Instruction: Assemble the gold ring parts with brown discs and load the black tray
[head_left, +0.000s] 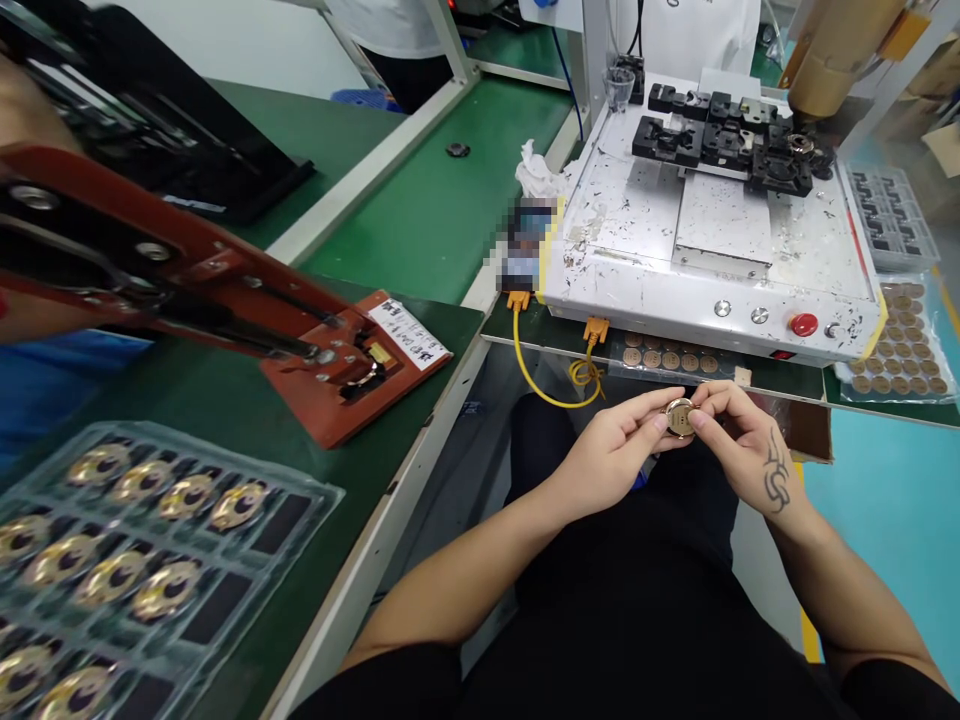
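My left hand [611,450] and my right hand [742,440] meet above my lap, in front of the white machine. Between their fingertips is a round gold watch case [679,418], its flat disc face turned up towards me. Left thumb and fingers pinch its left rim. On the right side, my right thumb presses near the edge of the disc while the fingers curl behind. The underside of the watch case is hidden.
A white machine [600,260] with black fixtures [727,140] and a red button [802,324] stands ahead. To its right lies a sheet of round discs [900,345]. At left are a red-brown hand press [307,350], a tray of gold cases [300,485] and another person's hand [30,110].
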